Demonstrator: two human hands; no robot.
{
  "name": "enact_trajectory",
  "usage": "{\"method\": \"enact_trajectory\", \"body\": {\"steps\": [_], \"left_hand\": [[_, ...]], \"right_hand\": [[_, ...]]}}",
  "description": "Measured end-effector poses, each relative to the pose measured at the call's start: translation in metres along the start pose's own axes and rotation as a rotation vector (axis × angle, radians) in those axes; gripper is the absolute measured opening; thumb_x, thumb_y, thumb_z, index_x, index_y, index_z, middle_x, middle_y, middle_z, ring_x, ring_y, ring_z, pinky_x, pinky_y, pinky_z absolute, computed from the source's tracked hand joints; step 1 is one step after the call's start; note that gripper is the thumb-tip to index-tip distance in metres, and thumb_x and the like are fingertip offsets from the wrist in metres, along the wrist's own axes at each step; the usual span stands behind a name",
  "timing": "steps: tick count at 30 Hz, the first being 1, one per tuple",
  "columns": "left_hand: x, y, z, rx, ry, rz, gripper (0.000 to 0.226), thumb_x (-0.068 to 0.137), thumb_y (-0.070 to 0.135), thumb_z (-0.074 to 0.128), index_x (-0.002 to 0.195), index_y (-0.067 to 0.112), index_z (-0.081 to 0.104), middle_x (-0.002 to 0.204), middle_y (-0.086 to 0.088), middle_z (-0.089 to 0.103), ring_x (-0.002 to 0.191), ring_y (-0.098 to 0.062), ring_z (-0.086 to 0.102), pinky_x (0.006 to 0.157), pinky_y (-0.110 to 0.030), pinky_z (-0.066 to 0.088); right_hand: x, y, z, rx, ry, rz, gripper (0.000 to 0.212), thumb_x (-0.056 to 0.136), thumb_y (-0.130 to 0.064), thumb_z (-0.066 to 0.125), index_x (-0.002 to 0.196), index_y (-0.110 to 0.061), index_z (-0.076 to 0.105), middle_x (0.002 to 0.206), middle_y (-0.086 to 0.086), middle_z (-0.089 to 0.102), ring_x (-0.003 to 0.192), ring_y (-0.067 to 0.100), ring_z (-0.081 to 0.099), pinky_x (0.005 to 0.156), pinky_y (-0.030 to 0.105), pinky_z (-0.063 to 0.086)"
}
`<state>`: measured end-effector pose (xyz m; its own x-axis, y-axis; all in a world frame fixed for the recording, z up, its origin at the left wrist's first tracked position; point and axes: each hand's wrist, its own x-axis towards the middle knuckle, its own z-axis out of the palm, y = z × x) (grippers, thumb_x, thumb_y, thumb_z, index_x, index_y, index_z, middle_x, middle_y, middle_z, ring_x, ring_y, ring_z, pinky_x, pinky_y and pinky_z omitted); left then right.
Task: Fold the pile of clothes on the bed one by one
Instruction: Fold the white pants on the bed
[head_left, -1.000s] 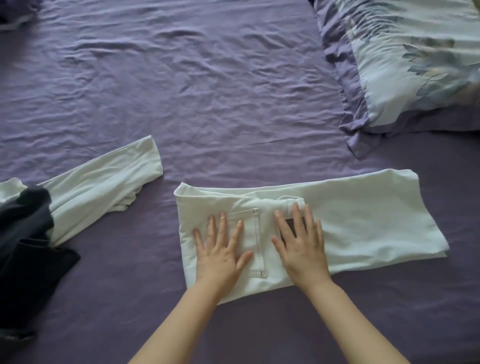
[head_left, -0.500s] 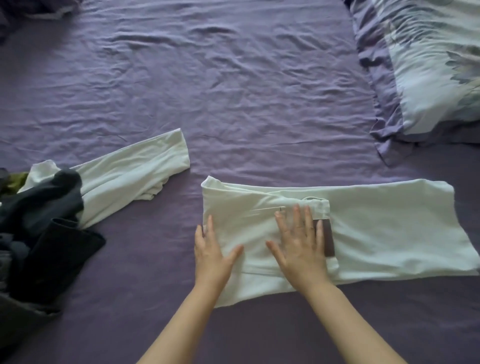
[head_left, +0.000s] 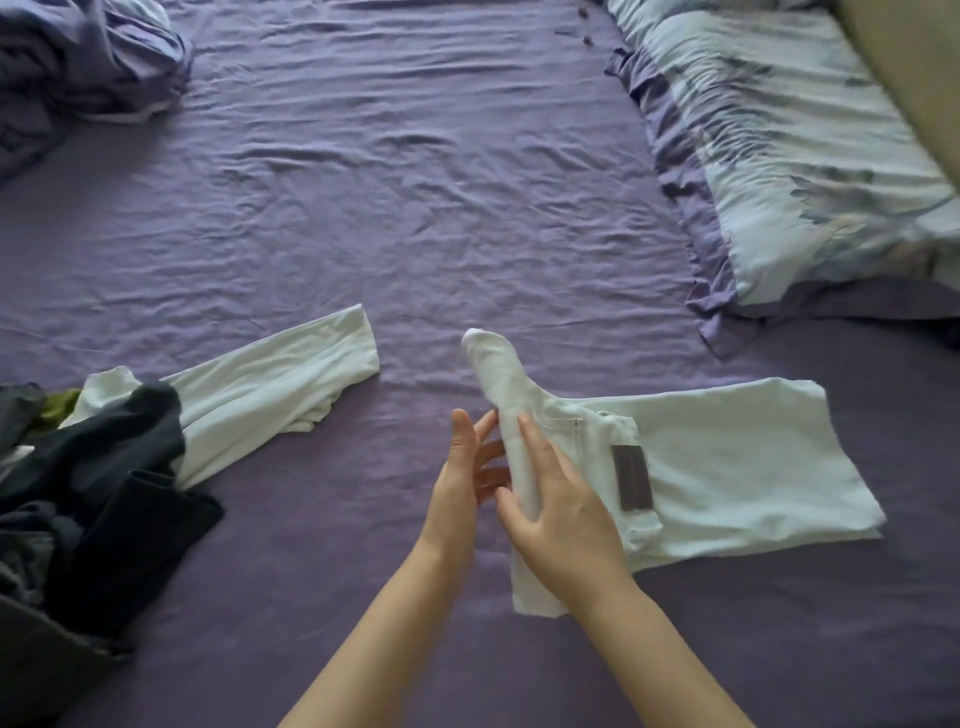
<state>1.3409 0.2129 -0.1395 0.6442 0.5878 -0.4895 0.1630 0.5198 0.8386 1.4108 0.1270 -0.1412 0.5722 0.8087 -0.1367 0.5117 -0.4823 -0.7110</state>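
White trousers (head_left: 727, 462) lie folded lengthwise on the purple bed sheet (head_left: 415, 208), with a brown waistband patch (head_left: 631, 478) facing up. Their waist end is lifted off the sheet and stands up between my hands. My left hand (head_left: 467, 478) is under and behind the raised flap, fingers spread. My right hand (head_left: 561, 514) presses on the flap's near side, holding it. The pile of clothes (head_left: 88, 499), mostly dark garments, sits at the left edge, with a white long-sleeved top (head_left: 260, 395) stretching out from it.
A pale blue floral pillow (head_left: 789, 156) with a purple border lies at the right. A bunched purple blanket (head_left: 78, 62) fills the top left corner. Wrinkled sheet spreads across the middle of the bed.
Both hands were flat on the trousers' waist end. Now they have lifted that end off the sheet and are turning it toward the legs. The brown patch has come fully into view.
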Motion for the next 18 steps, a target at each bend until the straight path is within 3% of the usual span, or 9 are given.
{"method": "enact_trajectory", "body": {"steps": [5,7,10,12,15,18], "left_hand": [[-0.003,0.021,0.073,0.103,-0.231,0.065,0.072,0.079,0.073,0.031,0.128,0.027,0.056,0.113,0.006,0.069,0.100,-0.001,0.064,0.079,-0.009,0.047],[0.002,0.024,0.101,0.161,-0.307,0.098,0.061,0.086,0.061,0.036,0.128,0.023,0.057,0.117,0.007,0.066,0.106,0.007,0.059,0.081,-0.004,0.043],[0.018,0.008,0.133,0.499,-0.284,0.287,0.038,0.097,0.029,0.049,0.134,0.020,0.051,0.130,0.012,0.054,0.122,0.004,0.041,0.102,-0.007,0.029],[0.029,-0.013,0.148,0.818,-0.265,0.415,0.043,0.098,0.019,0.048,0.140,0.023,0.041,0.142,0.009,0.041,0.134,-0.008,0.026,0.107,-0.008,0.016],[0.047,-0.049,0.164,1.177,-0.324,0.437,0.054,0.099,0.022,0.042,0.149,0.030,0.022,0.158,0.005,0.011,0.145,-0.018,0.003,0.116,-0.028,0.012],[0.059,-0.074,0.177,1.353,-0.396,0.373,0.058,0.100,0.027,0.038,0.150,0.036,0.011,0.160,0.005,-0.006,0.146,-0.022,-0.007,0.117,-0.039,0.016]], "right_hand": [[-0.004,0.026,-0.074,-0.019,0.168,0.049,0.072,0.090,-0.009,0.054,0.143,-0.043,0.019,0.145,-0.012,0.041,0.125,0.006,0.045,0.089,0.001,0.029],[-0.006,0.046,-0.109,0.015,0.216,0.088,0.072,0.089,-0.001,0.053,0.139,-0.044,0.022,0.139,-0.007,0.049,0.118,0.011,0.053,0.084,-0.006,0.028],[-0.008,0.079,-0.153,-0.003,0.250,0.159,0.069,0.088,0.000,0.054,0.144,-0.033,0.031,0.130,-0.002,0.058,0.108,0.017,0.057,0.079,0.002,0.033],[-0.008,0.102,-0.175,-0.006,0.273,0.198,0.065,0.088,-0.001,0.055,0.144,-0.027,0.033,0.136,-0.006,0.052,0.117,0.018,0.052,0.083,0.006,0.030],[-0.005,0.140,-0.203,-0.010,0.307,0.263,0.065,0.088,-0.001,0.056,0.144,-0.024,0.032,0.140,-0.006,0.047,0.124,0.019,0.047,0.087,0.009,0.029],[-0.001,0.178,-0.223,0.004,0.280,0.337,0.065,0.090,-0.004,0.054,0.145,-0.026,0.029,0.141,0.000,0.046,0.125,0.022,0.045,0.096,0.024,0.034]]}}
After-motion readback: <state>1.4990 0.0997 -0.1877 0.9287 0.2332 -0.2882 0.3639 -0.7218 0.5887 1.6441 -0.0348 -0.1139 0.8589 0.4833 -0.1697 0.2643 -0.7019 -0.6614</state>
